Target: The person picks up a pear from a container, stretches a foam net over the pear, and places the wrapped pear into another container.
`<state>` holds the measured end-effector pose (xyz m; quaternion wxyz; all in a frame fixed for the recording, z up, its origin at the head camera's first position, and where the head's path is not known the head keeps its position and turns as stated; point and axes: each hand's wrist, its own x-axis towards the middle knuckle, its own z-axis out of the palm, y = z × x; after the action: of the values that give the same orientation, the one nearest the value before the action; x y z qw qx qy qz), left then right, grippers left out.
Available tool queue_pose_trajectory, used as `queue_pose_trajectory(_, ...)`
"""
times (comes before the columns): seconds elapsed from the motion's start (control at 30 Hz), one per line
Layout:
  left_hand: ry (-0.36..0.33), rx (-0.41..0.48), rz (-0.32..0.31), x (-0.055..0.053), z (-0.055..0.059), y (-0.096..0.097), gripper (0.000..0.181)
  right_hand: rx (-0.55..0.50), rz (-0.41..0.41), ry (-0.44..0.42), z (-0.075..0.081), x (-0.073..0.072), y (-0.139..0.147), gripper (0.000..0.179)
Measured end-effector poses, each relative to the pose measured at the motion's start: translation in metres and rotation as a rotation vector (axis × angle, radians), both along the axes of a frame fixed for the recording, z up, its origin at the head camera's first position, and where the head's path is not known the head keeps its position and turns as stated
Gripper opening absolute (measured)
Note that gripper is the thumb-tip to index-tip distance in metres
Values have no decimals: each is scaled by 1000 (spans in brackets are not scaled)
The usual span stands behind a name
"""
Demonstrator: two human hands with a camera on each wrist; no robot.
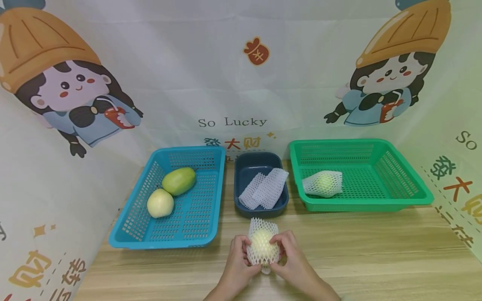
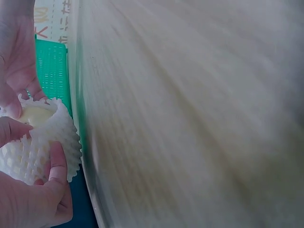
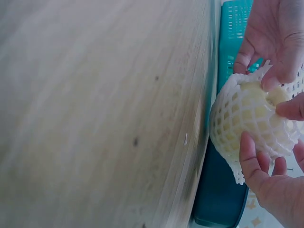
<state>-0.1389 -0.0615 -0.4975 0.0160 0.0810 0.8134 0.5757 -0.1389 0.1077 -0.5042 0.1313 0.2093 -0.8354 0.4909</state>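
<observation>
Low in the middle of the head view, a round, pale yellow pear (image 1: 262,241) sits inside a white foam net sleeve (image 1: 260,223). My left hand (image 1: 239,261) grips its left side, thumb at the near edge of the net. From the right, my right hand (image 1: 291,259) pinches the same near edge and wraps the side with its fingers. Bare skin of the pear (image 2: 35,115) shows through the sleeve's opening in the left wrist view. The right wrist view shows the foam net (image 3: 228,118) stretched around the fruit, with fingertips of both hands on it.
A blue basket (image 1: 162,242) at left holds a green mango (image 1: 179,181) and another pale pear (image 1: 160,203). Behind the hands, a dark blue bin (image 1: 260,212) contains foam nets (image 1: 269,190). The green basket (image 1: 376,205) at right contains a net-wrapped fruit (image 1: 324,183).
</observation>
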Motion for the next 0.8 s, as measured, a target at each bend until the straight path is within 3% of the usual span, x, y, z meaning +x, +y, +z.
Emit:
queue_pose_trajectory(0.5, 13, -44, -27, 1, -1, -3, 52, 67, 4, -8, 1, 3, -1, 53)
queue_pose_trajectory(0.8, -17, -58, -85, 3, 0, -7, 58, 89, 71, -172, 7, 5, 6, 48)
